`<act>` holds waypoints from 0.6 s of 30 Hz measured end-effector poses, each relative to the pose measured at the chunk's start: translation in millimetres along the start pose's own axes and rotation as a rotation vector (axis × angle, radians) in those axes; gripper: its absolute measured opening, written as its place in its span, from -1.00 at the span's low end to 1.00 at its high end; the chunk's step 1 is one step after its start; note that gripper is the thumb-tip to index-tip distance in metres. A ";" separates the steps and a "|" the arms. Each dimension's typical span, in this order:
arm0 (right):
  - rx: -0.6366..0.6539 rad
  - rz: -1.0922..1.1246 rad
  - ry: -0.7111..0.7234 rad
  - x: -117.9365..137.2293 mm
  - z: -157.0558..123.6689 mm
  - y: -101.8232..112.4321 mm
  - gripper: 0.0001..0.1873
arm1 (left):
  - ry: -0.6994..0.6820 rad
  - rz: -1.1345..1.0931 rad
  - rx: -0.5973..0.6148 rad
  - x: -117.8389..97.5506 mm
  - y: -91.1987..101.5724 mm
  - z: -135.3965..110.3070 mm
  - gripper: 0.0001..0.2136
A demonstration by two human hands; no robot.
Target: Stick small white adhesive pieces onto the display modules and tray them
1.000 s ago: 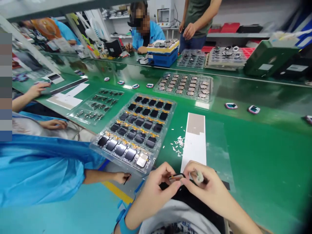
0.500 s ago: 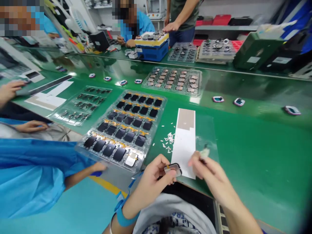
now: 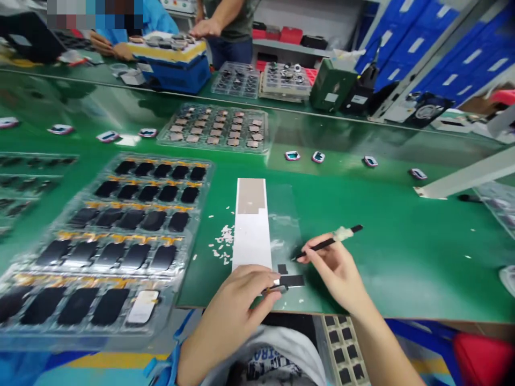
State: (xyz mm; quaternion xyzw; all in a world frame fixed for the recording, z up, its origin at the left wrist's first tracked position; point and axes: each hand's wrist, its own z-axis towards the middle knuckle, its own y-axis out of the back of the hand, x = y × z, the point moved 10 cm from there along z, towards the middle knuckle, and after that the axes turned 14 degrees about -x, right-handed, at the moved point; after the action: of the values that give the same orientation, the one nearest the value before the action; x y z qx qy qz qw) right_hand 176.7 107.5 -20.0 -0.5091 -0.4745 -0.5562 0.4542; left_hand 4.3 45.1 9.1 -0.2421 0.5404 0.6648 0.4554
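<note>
My left hand point(image 3: 245, 297) is closed on a small watch-type screen point(image 3: 278, 290), holding it at the table's front edge; the fingers cover part of it. In my right hand point(image 3: 336, 268) is a slim black pen-like tool point(image 3: 322, 245) with pale wrapping round its upper part. The tool's tip points left, close to a small black square point(image 3: 282, 269) on a clear sheet point(image 3: 284, 214). Just below the square lies a black strip point(image 3: 293, 280), right by my left fingertips. A white backing sheet point(image 3: 252, 236) with a beige upper part runs under my left fingers.
Small white scraps point(image 3: 223, 238) lie left of the backing sheet. A clear tray of black screens point(image 3: 189, 195) fills the left side. Farther back is a tray of copper-coloured parts point(image 3: 215, 128). Several small frames point(image 3: 292, 155) line the back. A white post point(image 3: 462, 171) rises at right.
The view has swung right. My left hand has lowered the screen toward the table by the black strip. My right hand has brought the tool, now clearly seen, over the clear sheet.
</note>
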 end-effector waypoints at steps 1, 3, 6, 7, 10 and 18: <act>0.002 -0.015 0.010 -2.9 -6.3 0.6 -0.81 | -0.074 0.033 0.032 -4.6 -6.5 0.8 -0.90; -0.004 -0.047 0.044 -7.0 -18.5 2.4 -0.87 | -0.203 0.097 0.086 -11.5 -17.5 0.5 -0.91; -0.014 -0.074 0.081 -10.0 -30.2 3.9 -0.92 | -0.314 0.151 0.098 -15.8 -23.4 0.5 -0.89; -0.014 -0.074 0.084 -10.5 -31.9 4.0 -0.93 | -0.333 0.159 0.093 -16.4 -23.6 0.6 -0.89; -0.002 -0.067 0.094 -9.0 -33.1 3.4 -0.91 | -0.371 0.184 0.080 -18.7 -23.7 1.0 -0.89; -0.011 -0.081 0.079 -6.5 -32.7 3.3 -0.94 | -0.433 0.266 0.098 -23.5 -28.9 -0.3 -0.87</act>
State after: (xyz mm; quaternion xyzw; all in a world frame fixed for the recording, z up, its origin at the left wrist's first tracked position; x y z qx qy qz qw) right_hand 175.9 74.8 -27.3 -0.4696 -0.4736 -0.5963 0.4468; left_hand 40.4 36.8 13.7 0.0013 0.4890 0.7282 0.4802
